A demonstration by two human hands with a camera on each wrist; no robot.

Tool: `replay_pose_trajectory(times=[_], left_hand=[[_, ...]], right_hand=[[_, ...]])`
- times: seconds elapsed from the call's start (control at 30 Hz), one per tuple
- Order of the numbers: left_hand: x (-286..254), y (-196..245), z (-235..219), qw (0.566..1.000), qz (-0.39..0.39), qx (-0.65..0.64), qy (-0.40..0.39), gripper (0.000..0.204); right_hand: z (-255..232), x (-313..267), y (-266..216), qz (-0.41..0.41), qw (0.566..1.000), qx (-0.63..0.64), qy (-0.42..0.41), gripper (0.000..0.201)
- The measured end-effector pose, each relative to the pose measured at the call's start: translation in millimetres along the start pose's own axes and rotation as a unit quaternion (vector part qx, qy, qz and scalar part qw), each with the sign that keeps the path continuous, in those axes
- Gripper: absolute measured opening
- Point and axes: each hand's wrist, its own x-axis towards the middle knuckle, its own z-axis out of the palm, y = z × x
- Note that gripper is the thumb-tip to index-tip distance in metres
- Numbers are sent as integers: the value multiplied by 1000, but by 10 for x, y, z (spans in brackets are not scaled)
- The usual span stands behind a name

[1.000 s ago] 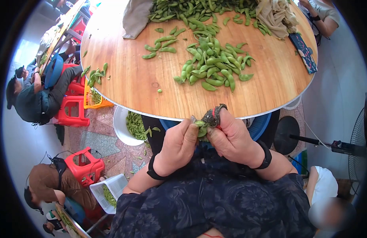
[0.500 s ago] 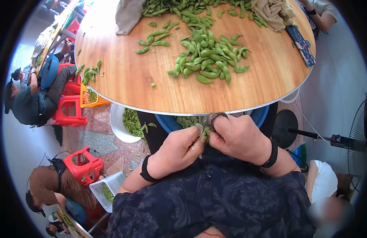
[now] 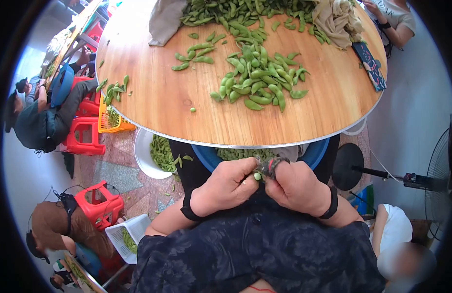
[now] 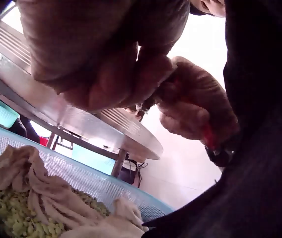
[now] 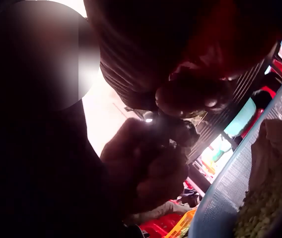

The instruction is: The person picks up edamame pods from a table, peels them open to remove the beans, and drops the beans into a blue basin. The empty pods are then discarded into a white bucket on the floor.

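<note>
Just below the table's front edge, my left hand (image 3: 229, 184) and right hand (image 3: 301, 187) meet in front of the dark patterned shirt. Between their tips they pinch a soybean pod, largely hidden by the fingers. A round green bean (image 3: 257, 176) shows beside the left thumb. Dark material with a red band wraps the right thumb (image 3: 271, 167). Under the hands, a blue basin (image 3: 202, 158) holds shelled green beans (image 3: 238, 154); in the left wrist view a cloth (image 4: 44, 188) lies over part of them. Both wrist views show the fingers curled, in deep shadow.
On the round wooden table (image 3: 157, 97) lie a pile of soybean pods (image 3: 260, 80), cloths (image 3: 336, 22) and a patterned flat case (image 3: 370, 66). A white bucket (image 3: 144, 156) of pods stands on the floor at left. Red stools (image 3: 84, 136) and a fan (image 3: 437, 176) flank the space.
The hands have dropped lower, away from the table edge, since a second ago. The pod between them shows less, and a round bean now shows at the left thumb.
</note>
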Motion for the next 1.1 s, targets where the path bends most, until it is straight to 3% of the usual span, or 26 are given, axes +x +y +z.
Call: replay_pose_trajectory(times=[0.07, 0.13, 0.27, 0.3, 0.37, 0.5, 0.67, 0.77, 0.8, 0.87, 0.93, 0.97, 1.0, 1.03, 1.1], left_hand=[[26, -53, 14, 1000, 7, 2, -5, 4], [85, -94, 52, 997, 75, 19, 16, 6], [121, -114, 101, 998, 67, 11, 15, 12], [107, -47, 87, 999, 32, 33, 13, 18], [92, 30, 51, 999, -10, 52, 1, 34], [87, 127, -17, 998, -40, -41, -18, 37], [31, 18, -71, 990, -69, -121, -39, 21], [-167, 54, -221, 992, -54, -108, 37, 18], [-273, 98, -344, 993, -64, -91, 35, 21], [-521, -46, -465, 982, -77, -80, 154, 24], [-751, -171, -668, 958, -108, -45, 261, 27], [-877, -269, -788, 958, -108, -43, 262, 27], [-1000, -378, -905, 938, -91, 118, 314, 29], [-1077, -432, -956, 890, -73, 275, 356, 31], [-1160, -366, -954, 890, -106, 256, 362, 33]], right_hand=[[-19, -13, -4, -16, 1000, -17, -5, 18], [-33, -22, -2, -25, 999, -34, -13, 19], [-133, -43, 50, 14, 996, -76, 42, 22], [-215, 2, 9, 71, 995, -31, 55, 20], [-297, 1, 71, 96, 994, 7, 57, 16], [-347, 3, 78, 129, 992, 0, 7, 14], [-303, 199, 26, 59, 996, 7, -62, 15], [-339, 468, 135, 53, 995, -81, 13, 14], [-339, 559, 158, 49, 995, -81, 13, 14], [-309, 728, 186, -31, 975, -217, -37, 16], [-221, 834, 258, -54, 965, -252, -47, 20], [-203, 890, 252, -51, 958, -275, -63, 20], [-194, 929, 255, -48, 950, -298, -80, 21], [-186, 949, 269, -50, 950, -297, -80, 21], [-163, 962, 299, -56, 947, -306, -75, 19]])
